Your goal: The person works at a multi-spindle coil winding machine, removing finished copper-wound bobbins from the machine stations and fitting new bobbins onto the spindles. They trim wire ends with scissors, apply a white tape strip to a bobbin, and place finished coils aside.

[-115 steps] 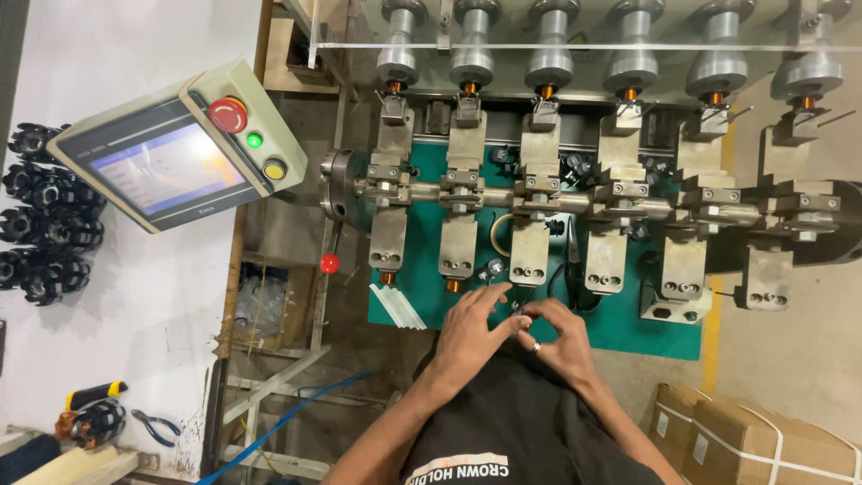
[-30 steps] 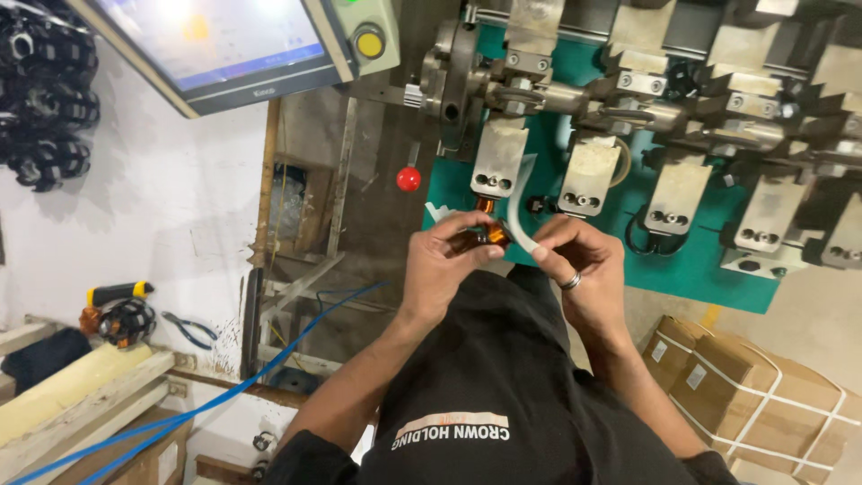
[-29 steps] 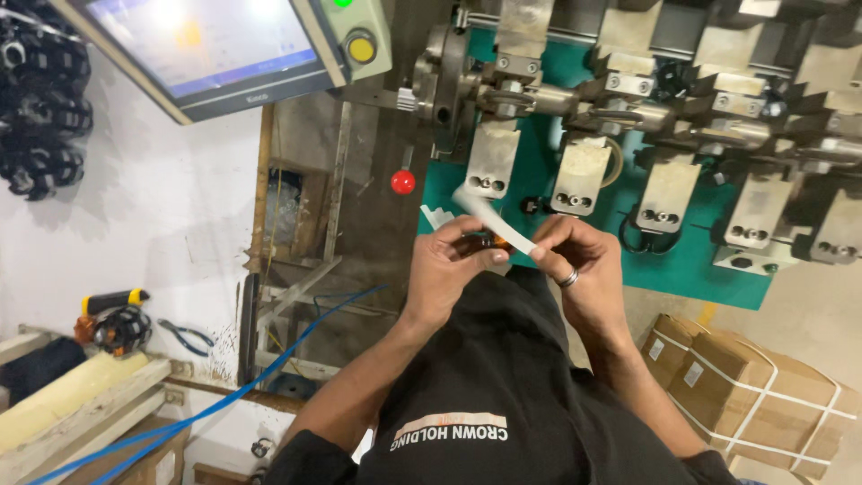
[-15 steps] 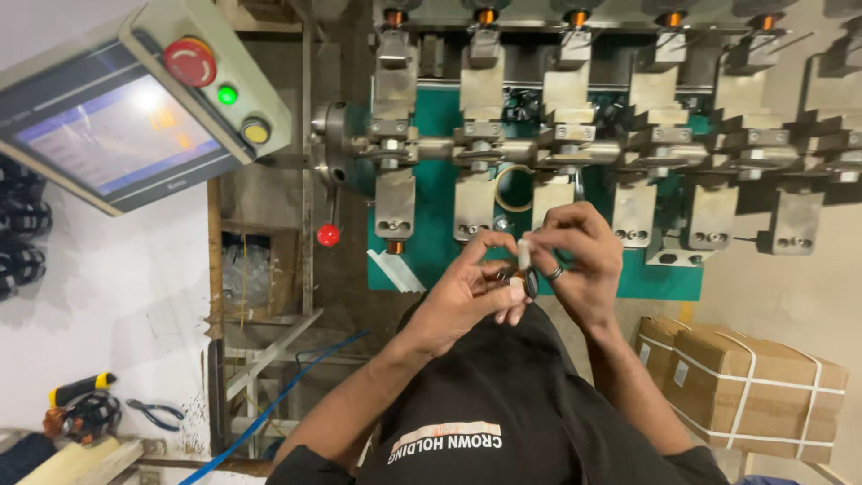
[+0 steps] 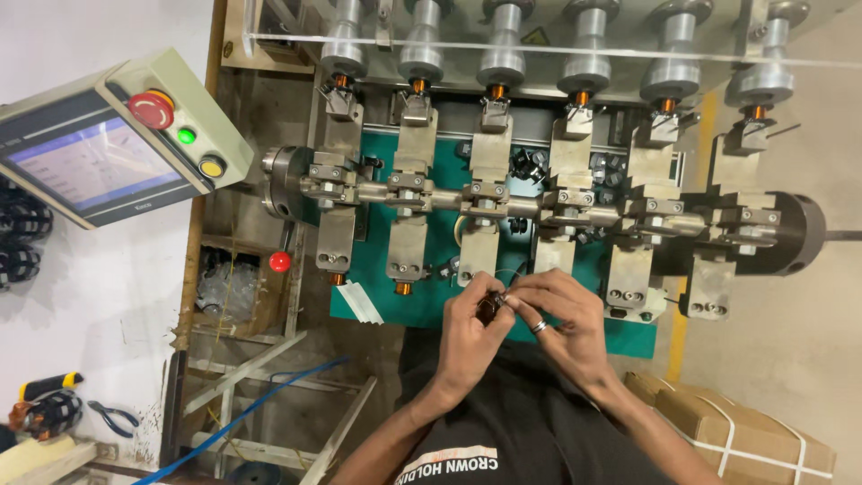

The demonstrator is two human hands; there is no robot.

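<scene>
The person wears a black shirt [image 5: 530,422] with pale printed lettering on the chest, bare forearms, and a silver ring [image 5: 539,327] on the right hand [image 5: 561,314].

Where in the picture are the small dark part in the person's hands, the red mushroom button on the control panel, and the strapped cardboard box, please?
small dark part [image 5: 489,308], head view, on its dark body between the fingertips.
red mushroom button [image 5: 150,110], head view, on its cap.
strapped cardboard box [image 5: 745,436], head view, on its top face.
</scene>
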